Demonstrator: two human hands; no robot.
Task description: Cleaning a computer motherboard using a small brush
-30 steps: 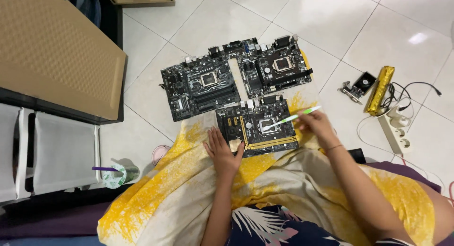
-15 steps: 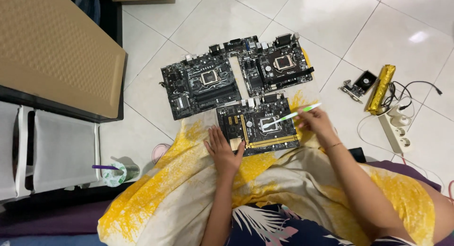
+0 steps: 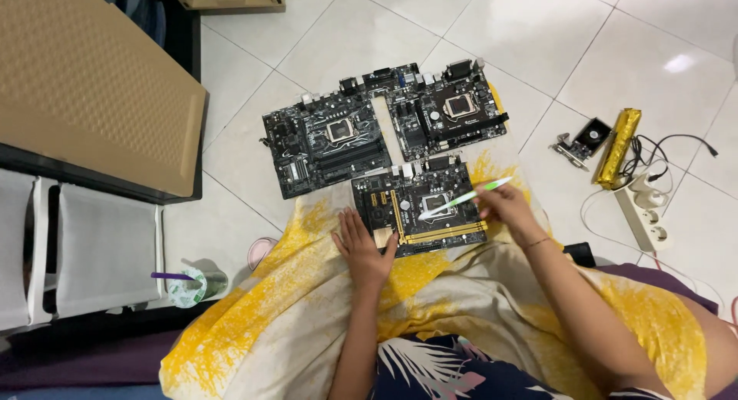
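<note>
Nearest motherboard [image 3: 419,206] steadied at lower-left edge by flat, empty left hand [image 3: 365,246]. Green-white brush [image 3: 461,198] pinched in right hand [image 3: 503,208], bristles at socket. Two motherboards [image 3: 384,127] beyond untouched.

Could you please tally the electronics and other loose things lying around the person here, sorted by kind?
Motherboards: 3 (near one, left one, far one)
Graphics card: 1
Gold bar-shaped part: 1
Power strip: 1
Green-and-white brush, in right hand: 1
Cup with purple straw: 1
Total: 8
</note>
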